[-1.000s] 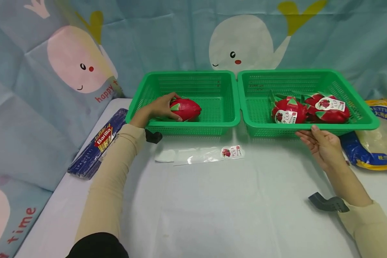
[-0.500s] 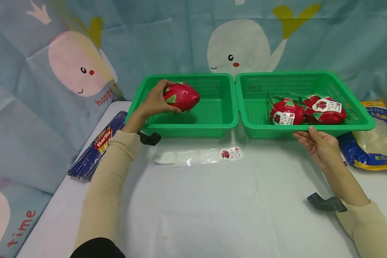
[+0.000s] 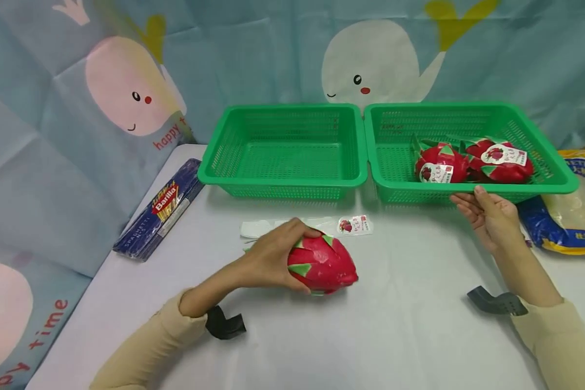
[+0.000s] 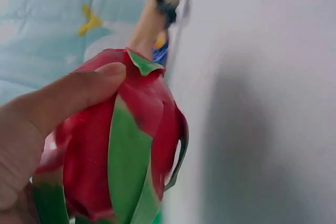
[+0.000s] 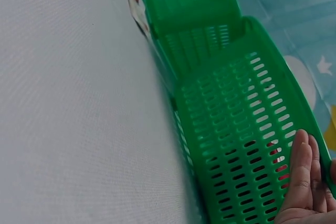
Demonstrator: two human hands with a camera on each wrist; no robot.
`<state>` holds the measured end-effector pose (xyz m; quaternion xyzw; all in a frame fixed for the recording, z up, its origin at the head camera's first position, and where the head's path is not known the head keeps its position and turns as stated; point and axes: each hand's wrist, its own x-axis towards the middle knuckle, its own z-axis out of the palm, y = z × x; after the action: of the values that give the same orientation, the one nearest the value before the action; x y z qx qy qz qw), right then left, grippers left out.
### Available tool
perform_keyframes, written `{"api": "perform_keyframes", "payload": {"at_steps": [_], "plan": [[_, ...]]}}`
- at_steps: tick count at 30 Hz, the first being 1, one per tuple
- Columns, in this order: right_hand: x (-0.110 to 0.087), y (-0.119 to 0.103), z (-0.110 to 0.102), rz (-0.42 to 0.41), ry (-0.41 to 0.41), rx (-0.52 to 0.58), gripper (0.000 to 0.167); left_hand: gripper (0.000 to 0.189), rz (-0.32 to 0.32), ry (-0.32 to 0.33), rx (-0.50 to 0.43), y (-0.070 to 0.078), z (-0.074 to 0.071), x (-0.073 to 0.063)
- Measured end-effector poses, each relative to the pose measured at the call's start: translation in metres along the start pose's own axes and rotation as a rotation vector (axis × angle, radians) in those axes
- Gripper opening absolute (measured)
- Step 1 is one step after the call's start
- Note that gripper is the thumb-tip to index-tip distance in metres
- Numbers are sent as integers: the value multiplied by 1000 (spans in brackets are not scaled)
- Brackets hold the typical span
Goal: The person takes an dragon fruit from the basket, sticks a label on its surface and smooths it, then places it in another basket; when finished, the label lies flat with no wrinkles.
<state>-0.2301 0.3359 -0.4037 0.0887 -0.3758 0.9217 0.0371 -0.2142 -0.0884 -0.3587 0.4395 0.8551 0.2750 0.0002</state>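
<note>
In the head view my left hand (image 3: 273, 257) grips a red dragon fruit (image 3: 326, 265) with green scales over the white table, in front of the baskets. The left wrist view shows the thumb pressed along the fruit's skin (image 4: 89, 145); the other fingers are mostly hidden behind it. My right hand (image 3: 492, 222) holds the front rim of the right green basket (image 3: 409, 188), thumb over the rim and fingers (image 5: 303, 169) against the outer wall. Inside that basket lie two dragon fruits, one front-left (image 3: 450, 157) and one beside it (image 3: 509, 172), each with a white label.
The left green basket (image 3: 283, 187) stands against the right one. A clear strip with printed label (image 3: 353, 225) lies in front, partly behind my left hand. A blue spaghetti pack (image 3: 161, 211) lies at left, a blue-yellow bag (image 3: 572, 208) at right. A patterned cloth hangs behind.
My left hand has lifted the dragon fruit out of the left basket and brought it forward and right, over the table. My right hand stays at the right basket's rim.
</note>
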Motion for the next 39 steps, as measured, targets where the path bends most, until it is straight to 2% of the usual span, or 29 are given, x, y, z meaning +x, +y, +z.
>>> {"api": "perform_keyframes", "payload": {"at_steps": [3,6,8,10,12,14,16,19,22,26,30,34,39], "plan": [[-1,-2,0,24,14,17,27,82,-39,-35,-44,4,26,-4],[-2,-1,1,53,-3,3,28,83,-73,-32,-59,4,40,-2],[-4,4,8,83,-55,-91,29,85,-85,-26,-50,3,45,-3],[-5,14,16,123,-125,-327,28,87,-89,-24,-41,2,45,-3],[-3,28,28,177,-198,-656,25,87,-91,-29,-36,0,42,-4],[0,45,44,194,-289,-1013,23,85,-90,-39,-40,-1,36,-4],[6,61,60,190,-375,-1289,26,81,-108,-45,-44,-2,30,-3],[16,83,81,87,-492,-1501,27,67,-127,-28,-56,-1,20,-1],[24,99,93,-25,-590,-1636,32,46,-133,2,-80,-3,12,2],[30,110,97,-90,-649,-1758,42,27,-117,32,-127,-8,6,9],[31,112,96,-78,-622,-1769,39,23,-116,53,-84,-14,3,21],[31,110,96,-17,-577,-1666,22,23,-87,68,16,-20,3,35],[32,105,106,88,-535,-1494,17,28,-72,98,36,-32,3,47]]}}
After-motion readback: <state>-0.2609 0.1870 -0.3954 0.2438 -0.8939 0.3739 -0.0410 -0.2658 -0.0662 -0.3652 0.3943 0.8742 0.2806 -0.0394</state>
